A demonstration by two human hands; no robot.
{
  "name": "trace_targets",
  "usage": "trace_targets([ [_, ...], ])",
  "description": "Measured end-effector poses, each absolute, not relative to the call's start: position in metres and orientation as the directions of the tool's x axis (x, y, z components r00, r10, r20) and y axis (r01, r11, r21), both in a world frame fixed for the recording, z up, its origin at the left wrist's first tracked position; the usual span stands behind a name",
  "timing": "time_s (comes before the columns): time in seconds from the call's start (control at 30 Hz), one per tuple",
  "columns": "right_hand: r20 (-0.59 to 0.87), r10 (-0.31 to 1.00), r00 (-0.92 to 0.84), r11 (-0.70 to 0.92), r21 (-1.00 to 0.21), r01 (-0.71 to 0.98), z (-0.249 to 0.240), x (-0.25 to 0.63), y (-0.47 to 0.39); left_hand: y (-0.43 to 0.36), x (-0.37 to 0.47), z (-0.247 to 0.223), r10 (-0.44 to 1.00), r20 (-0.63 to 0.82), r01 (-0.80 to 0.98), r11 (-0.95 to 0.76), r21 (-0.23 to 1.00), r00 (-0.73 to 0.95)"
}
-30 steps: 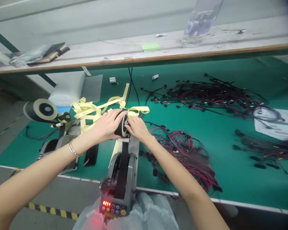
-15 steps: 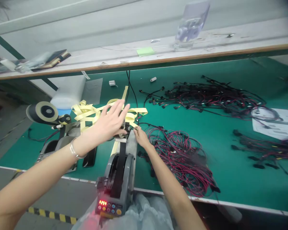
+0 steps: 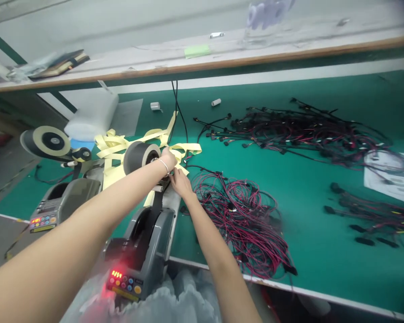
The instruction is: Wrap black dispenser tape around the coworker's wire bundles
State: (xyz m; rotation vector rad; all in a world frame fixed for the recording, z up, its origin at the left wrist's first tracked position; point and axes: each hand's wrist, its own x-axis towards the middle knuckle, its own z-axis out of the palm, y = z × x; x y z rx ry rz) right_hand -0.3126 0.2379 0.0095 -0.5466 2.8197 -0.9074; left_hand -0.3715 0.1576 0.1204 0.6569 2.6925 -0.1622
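My left hand (image 3: 169, 158) is closed at the right side of a black tape roll (image 3: 136, 158), against its hub; its fingertips are hidden. Just below it, my right hand (image 3: 181, 181) has its fingers bent together at the back end of a tape dispenser (image 3: 161, 237); what they grip does not show. Black tape runs from near the roll down into this grey machine, whose red display is lit. Yellow liner strips (image 3: 116, 146) lie in loops behind and beside the roll, some close to my fingers.
At left stands a second tape dispenser (image 3: 70, 197) with its own black roll (image 3: 49, 140). Red and black cable bundles (image 3: 239, 220) lie right of my right arm, with more dark cables (image 3: 299, 128) farther back. A shelf edge (image 3: 202, 67) crosses above the green table (image 3: 306, 188).
My left hand has gone from open and spread to closed at the roll's hub, uncovering the roll. My right hand remains by the dispenser's back end. The whole view has shifted.
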Motion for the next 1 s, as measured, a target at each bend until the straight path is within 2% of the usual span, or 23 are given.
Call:
trace_targets([
  [0.1,-0.024,-0.394,-0.919,0.743,-0.596,-0.303,0.01,-0.317,0.236,0.157,-0.373,0.124,0.354,-0.518,0.492,0.857,-0.154,-0.779],
  [0.3,-0.096,-0.366,-0.926,0.746,-0.625,-0.23,0.011,-0.32,0.227,0.162,-0.375,0.128,0.297,-0.608,0.528,0.815,-0.241,-0.736],
  [0.63,-0.03,-0.444,-0.895,0.728,-0.595,-0.341,0.014,-0.319,0.241,0.161,-0.378,0.126,0.304,-0.628,0.542,0.81,-0.226,-0.716],
  [0.87,-0.123,-0.42,-0.899,0.738,-0.623,-0.26,0.007,-0.324,0.23,0.155,-0.385,0.116,0.317,-0.665,0.552,0.816,-0.172,-0.676],
  [1.0,-0.081,-0.419,-0.904,0.757,-0.582,-0.298,0.011,-0.319,0.237,0.155,-0.385,0.115,0.31,-0.654,0.527,0.835,-0.161,-0.69],
])
